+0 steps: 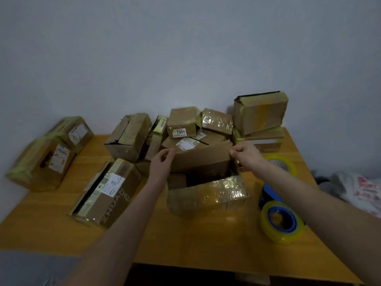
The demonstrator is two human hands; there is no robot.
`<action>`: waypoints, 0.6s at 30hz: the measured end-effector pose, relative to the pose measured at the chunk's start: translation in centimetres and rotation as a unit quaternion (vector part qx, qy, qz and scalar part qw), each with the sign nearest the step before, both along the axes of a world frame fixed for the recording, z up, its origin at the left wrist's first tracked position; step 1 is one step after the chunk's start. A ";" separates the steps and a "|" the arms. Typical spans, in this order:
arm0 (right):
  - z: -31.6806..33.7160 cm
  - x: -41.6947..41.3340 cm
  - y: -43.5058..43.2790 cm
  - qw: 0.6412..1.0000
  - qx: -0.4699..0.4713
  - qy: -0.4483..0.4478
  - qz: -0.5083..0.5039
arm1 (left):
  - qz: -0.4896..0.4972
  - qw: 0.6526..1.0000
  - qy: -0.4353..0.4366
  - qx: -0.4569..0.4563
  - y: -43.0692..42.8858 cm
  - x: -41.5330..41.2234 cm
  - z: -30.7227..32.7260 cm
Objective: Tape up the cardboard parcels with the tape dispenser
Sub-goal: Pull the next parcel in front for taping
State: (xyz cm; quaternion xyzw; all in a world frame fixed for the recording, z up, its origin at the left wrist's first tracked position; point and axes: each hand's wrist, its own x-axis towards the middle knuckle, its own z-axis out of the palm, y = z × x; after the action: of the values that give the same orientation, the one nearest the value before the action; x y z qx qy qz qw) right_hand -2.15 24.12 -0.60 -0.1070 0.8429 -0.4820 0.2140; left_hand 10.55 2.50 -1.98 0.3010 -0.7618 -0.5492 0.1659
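Head cam view: both arms were stretched out over the wooden desk [206, 240] to the open parcel [208, 195] sitting in the middle. The left hand [162, 162] pinched the left corner of its far flap [202, 159], fingers curled over the edge, and the right hand [246, 154] pinched the right corner the same way. The flap stood roughly upright, and the parcel's front wall was shiny with old tape.

The tape dispenser [289, 222], blue with a yellowish roll on it, lay on the desk to the right of that parcel, just beside the right forearm, with neither hand touching it. A spare tape roll [282, 165] lay flat further back on the same side.

A pile of taped parcels [181, 124] was jammed against the wall behind the open one, with a bigger box [260, 112] stacked up at the right end. A long box printed ZHUAZHUA [107, 193] lay tilted left of centre, and two more parcels [41, 162] sat at the far left edge. Off the desk on the right there was some white cloth with a red print [362, 190], too blurry to tell what it was.
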 end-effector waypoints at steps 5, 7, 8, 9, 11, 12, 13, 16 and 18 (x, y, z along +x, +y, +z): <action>-3.2 1.8 1.0 0.971 -0.111 -0.189 -0.093 | -0.116 0.983 -0.061 -0.125 0.5 1.4 -2.5; -3.9 2.1 1.8 0.966 -0.122 -0.209 -0.091 | -0.135 0.968 -0.093 -0.188 0.5 2.2 -3.7; -4.3 2.3 2.2 0.977 -0.085 -0.182 -0.068 | -0.139 0.963 -0.104 -0.208 0.6 2.5 -4.3; -4.7 2.6 2.3 0.986 -0.049 -0.152 -0.045 | -0.137 0.963 -0.107 -0.207 0.8 2.8 -4.7; -5.4 3.3 2.3 0.992 -0.034 -0.116 -0.029 | -0.131 0.970 -0.103 -0.176 1.4 3.2 -5.4; -5.7 3.5 2.1 0.994 -0.035 -0.102 -0.033 | -0.132 0.971 -0.102 -0.173 1.5 3.2 -5.6; -6.0 3.7 2.0 0.995 -0.030 -0.082 -0.040 | -0.133 0.969 -0.101 -0.182 1.5 3.1 -5.8; -6.5 3.9 1.6 0.998 0.014 -0.016 -0.051 | -0.136 0.963 -0.087 -0.214 1.4 3.0 -6.3; -6.9 4.0 1.3 0.996 0.058 0.030 -0.054 | -0.142 0.963 -0.080 -0.216 1.4 2.9 -6.5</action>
State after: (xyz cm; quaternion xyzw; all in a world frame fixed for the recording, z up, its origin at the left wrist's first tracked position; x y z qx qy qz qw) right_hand 1.87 25.45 -7.52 -0.0633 0.8801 -0.4392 0.1686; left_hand 13.47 3.94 -8.44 0.1891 -0.9081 -0.3636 0.0858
